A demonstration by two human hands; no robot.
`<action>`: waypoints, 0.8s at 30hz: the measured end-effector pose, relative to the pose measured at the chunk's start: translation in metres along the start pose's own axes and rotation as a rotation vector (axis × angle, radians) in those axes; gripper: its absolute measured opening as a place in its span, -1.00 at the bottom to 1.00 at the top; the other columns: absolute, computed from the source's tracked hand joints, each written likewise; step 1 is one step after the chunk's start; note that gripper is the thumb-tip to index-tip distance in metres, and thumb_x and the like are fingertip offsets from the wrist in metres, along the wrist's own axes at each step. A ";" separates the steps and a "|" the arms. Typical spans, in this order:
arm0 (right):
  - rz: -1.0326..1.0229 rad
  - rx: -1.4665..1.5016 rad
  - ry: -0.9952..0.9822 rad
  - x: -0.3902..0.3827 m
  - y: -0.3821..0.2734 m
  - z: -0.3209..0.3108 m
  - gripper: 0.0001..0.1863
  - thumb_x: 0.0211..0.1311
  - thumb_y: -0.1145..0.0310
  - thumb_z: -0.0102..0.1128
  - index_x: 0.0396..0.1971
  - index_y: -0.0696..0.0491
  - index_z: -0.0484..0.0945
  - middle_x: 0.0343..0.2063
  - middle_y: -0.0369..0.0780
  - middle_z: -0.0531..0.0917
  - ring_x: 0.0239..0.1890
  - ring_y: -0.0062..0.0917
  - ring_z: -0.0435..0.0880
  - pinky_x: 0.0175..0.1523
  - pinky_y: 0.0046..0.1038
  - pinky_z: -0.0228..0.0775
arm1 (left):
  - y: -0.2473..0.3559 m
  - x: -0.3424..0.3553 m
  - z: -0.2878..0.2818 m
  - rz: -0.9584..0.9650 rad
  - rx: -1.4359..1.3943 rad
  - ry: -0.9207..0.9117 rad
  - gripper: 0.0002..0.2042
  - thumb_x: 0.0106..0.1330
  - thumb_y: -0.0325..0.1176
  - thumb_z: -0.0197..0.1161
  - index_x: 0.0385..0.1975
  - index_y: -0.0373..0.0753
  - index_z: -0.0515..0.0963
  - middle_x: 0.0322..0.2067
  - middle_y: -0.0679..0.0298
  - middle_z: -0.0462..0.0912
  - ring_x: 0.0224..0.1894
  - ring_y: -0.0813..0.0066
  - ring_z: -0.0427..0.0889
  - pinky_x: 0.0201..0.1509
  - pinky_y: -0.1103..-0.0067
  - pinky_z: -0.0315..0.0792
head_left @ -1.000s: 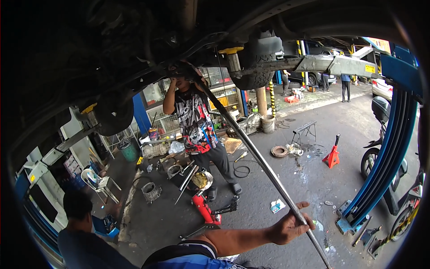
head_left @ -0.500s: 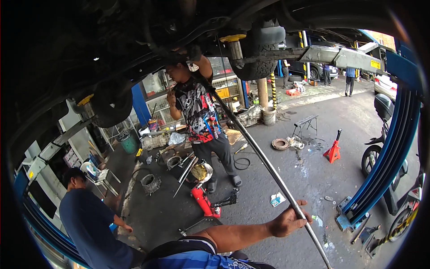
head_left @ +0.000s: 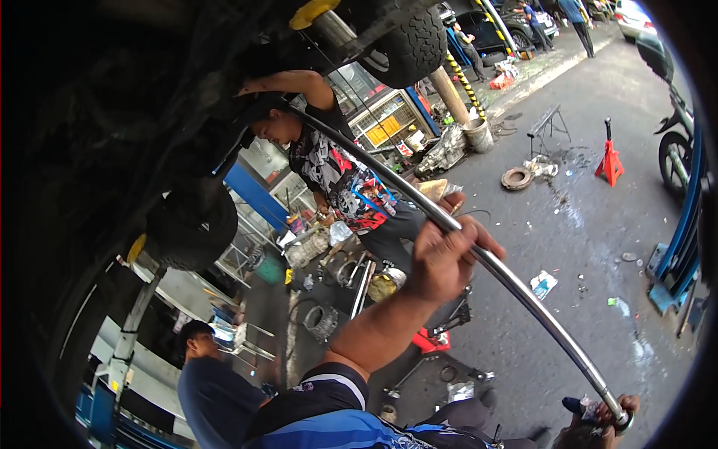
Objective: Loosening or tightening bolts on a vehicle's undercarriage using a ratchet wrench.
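Note:
A long shiny metal bar (head_left: 535,308) runs slantwise from under the raised vehicle (head_left: 134,90) down to the lower right. My left hand (head_left: 443,258) is closed round its middle, thumb and fingers wrapped about it. At the bar's low end, by a round chrome head, my right hand (head_left: 591,435) grips it, partly cut off by the rim. Beside that hand shows a small dark thing I cannot make out. The bar's upper end goes behind a co-worker in a patterned shirt (head_left: 348,176), whose arm reaches up to the underbody; where it ends is hidden.
Another person in a dark shirt (head_left: 217,396) is at the lower left. A red jack stand (head_left: 609,163), a small metal bench (head_left: 552,123) and a blue lift post (head_left: 673,273) stand to the right. Several gearbox parts and a red jack (head_left: 431,340) lie on the floor.
The view has tilted and shifted. My left hand now sits farther up the bar in view, and my right hand has come into sight at its lower end. The co-worker's raised arm reaches farther left.

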State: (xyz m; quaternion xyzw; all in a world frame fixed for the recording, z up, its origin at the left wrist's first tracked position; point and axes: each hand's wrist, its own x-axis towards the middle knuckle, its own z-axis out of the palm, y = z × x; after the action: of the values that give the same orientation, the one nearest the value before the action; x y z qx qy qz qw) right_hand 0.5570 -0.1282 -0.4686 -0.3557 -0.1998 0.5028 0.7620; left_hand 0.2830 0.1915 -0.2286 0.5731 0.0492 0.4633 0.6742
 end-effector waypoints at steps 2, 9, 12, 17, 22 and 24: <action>0.173 0.242 -0.031 0.024 0.040 -0.045 -0.67 0.12 0.23 0.16 -0.42 0.27 0.47 -0.53 -0.09 0.56 -0.54 -0.48 0.52 -0.44 -0.44 0.47 | 0.015 0.016 -0.020 0.036 0.015 -0.009 -0.61 0.30 -0.42 0.03 0.13 -0.17 0.21 -0.46 0.08 0.57 -0.39 0.09 0.65 -0.22 0.25 0.57; 0.201 0.873 -0.158 0.064 0.091 0.080 -0.82 0.16 0.41 -0.03 -0.54 0.22 0.37 -0.53 -0.13 0.48 -0.50 -0.43 0.49 -0.49 -0.42 0.47 | 0.086 0.059 -0.066 0.201 0.206 -0.075 -0.72 0.39 -0.28 -0.07 0.03 -0.18 0.39 -0.55 0.30 0.55 -0.46 0.34 0.63 -0.20 0.25 0.55; -0.912 -0.271 -0.341 0.090 0.084 0.167 -0.45 0.11 0.36 0.29 0.06 0.03 0.23 -0.47 -0.22 0.46 -0.46 -0.49 0.45 -0.34 -0.39 0.33 | 0.112 0.076 -0.078 0.241 0.188 0.002 -0.77 0.35 -0.31 -0.02 -0.04 -0.16 0.39 -0.59 0.33 0.51 -0.54 0.39 0.58 -0.30 0.29 0.55; -0.972 -0.335 -0.434 0.115 0.093 0.208 -0.47 0.14 0.33 0.22 0.07 0.07 0.22 -0.49 -0.18 0.49 -0.50 -0.43 0.49 -0.41 -0.36 0.36 | 0.148 0.095 -0.100 0.260 0.283 0.031 -0.76 0.32 -0.33 -0.03 -0.09 -0.19 0.48 -0.64 0.40 0.50 -0.54 0.45 0.56 -0.27 0.31 0.54; -0.835 -0.283 -0.208 0.122 0.119 0.239 -0.39 -0.07 0.02 0.44 -0.22 -0.03 0.22 -0.57 -0.39 0.25 -0.55 -0.66 0.24 -0.36 -0.52 0.04 | 0.172 0.108 -0.111 0.285 0.358 0.134 -0.79 0.24 -0.34 0.05 -0.16 -0.23 0.44 -0.67 0.41 0.45 -0.58 0.47 0.52 -0.30 0.30 0.54; -0.835 -0.260 -0.207 0.129 0.121 0.250 -0.39 -0.07 0.01 0.44 -0.21 -0.02 0.22 -0.57 -0.38 0.26 -0.55 -0.66 0.25 -0.36 -0.52 0.06 | 0.183 0.115 -0.117 0.269 0.336 0.147 -0.87 0.24 -0.33 0.06 -0.33 -0.23 0.45 -0.67 0.42 0.45 -0.58 0.49 0.52 -0.29 0.32 0.53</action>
State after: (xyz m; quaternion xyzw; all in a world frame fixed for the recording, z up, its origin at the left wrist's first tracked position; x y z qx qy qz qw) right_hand 0.3695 0.1030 -0.3982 -0.2852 -0.4629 0.1559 0.8246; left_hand 0.1742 0.3389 -0.0652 0.6435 0.0980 0.5747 0.4960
